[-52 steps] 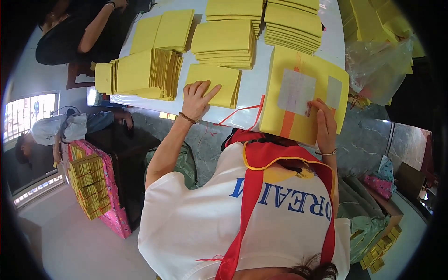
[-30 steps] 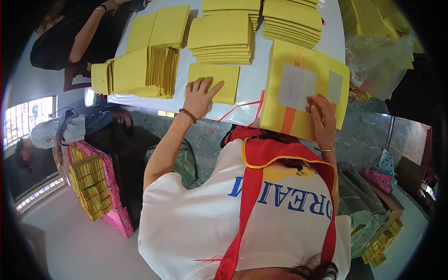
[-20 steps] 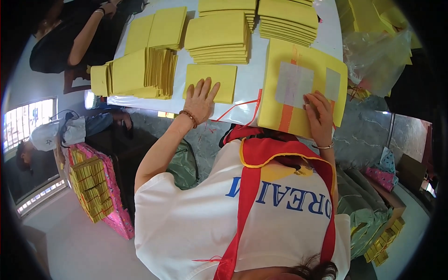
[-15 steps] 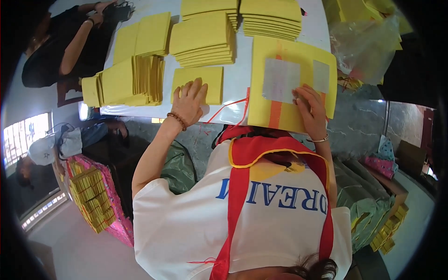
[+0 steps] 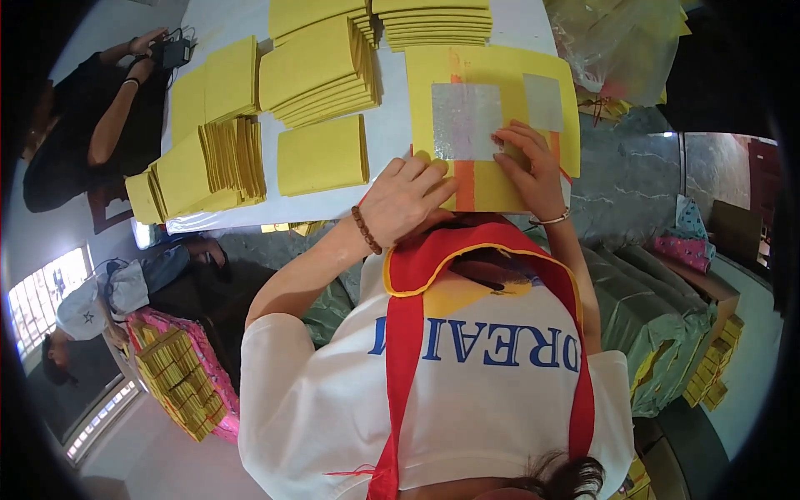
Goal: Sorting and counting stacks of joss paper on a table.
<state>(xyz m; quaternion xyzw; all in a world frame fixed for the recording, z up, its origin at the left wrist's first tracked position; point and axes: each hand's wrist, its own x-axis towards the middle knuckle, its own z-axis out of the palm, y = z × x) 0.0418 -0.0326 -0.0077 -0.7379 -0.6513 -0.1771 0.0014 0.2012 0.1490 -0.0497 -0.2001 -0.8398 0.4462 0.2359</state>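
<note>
My left hand (image 5: 408, 196) lies palm down at the near left corner of a large yellow paper sheet (image 5: 517, 71), fingers apart, nothing seen in it. The sheet has orange stripes and two silvery patches (image 5: 467, 121). Over the right edge of the larger patch is my right hand (image 5: 533, 167), its fingers bent toward the thumb. Something small and dark shows at those fingertips, too small to name. Left of the sheet, a flat folded yellow paper packet (image 5: 323, 156) rests on the white table (image 5: 390, 100), apart from both hands.
Stacks of folded yellow paper (image 5: 321, 71) fill the table's far and left side. A clear plastic bag (image 5: 621, 42) is at the far right. At the left, a person in black (image 5: 96, 137) holds a dark device. Bundles in a pink-lined container (image 5: 179, 375) stand behind, and green wrapped bales (image 5: 642, 325) at right.
My left hand has left the folded yellow packet and moved right, onto the large sheet's near left corner. My right hand stays by the silvery patch. The whole view has shifted.
</note>
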